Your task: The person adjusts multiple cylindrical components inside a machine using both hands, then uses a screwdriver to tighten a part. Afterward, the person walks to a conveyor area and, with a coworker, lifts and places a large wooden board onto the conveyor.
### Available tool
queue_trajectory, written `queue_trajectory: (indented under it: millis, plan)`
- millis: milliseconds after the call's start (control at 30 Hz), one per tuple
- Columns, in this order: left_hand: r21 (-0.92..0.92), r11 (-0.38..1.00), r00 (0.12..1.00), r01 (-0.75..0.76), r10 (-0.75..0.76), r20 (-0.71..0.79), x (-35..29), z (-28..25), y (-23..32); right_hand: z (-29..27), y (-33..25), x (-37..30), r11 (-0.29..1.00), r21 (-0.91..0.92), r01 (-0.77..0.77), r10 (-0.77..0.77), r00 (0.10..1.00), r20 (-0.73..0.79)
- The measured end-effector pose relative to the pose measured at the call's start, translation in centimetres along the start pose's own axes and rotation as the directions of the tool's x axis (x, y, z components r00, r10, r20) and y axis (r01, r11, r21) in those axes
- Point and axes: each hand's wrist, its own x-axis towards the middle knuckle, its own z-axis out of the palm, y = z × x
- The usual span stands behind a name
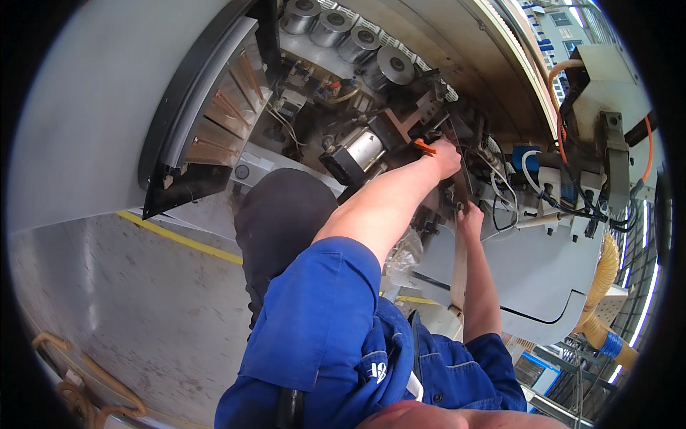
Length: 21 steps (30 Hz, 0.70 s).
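My left hand reaches into the machine with its fingers curled closed. What they grip is hidden. A small orange piece sticks out beside this hand; I cannot tell whether it is held or part of the machine. Below and to the right, my right hand pinches a long, flat, pale strip. The strip runs down past my right forearm, and a darker brown length shows above the fingers. Left of my left hand is a metal cylinder in a black mount.
Several round metal motors line the back. An open cover with a dark frame stands at the left. Cables and hoses hang at the right, above a pale grey machine panel. Yellow floor tape runs below.
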Motion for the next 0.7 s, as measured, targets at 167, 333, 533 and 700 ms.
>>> queue_trajectory:
  millis: [167,333,533,700]
  plan:
    - [-0.028,1.000,0.998,0.007,-0.005,0.066,0.2,-0.2,0.1,-1.2,2.6,-3.0,0.995,-0.016,-0.099,0.100,0.993,0.068]
    - [-0.028,1.000,0.999,0.002,-0.001,0.050,0.2,0.2,0.1,-0.7,2.9,-3.4,0.998,0.023,-0.061,0.060,0.998,0.035]
    - [-0.030,0.999,0.999,0.015,-0.014,0.037,0.4,0.4,0.2,-0.5,0.5,-1.4,0.997,-0.026,-0.073,0.075,0.995,0.062]
    - [-0.027,1.000,0.998,0.006,-0.004,0.069,0.2,-0.3,0.1,-0.7,0.3,-1.4,0.997,-0.033,-0.068,0.069,0.997,0.041]
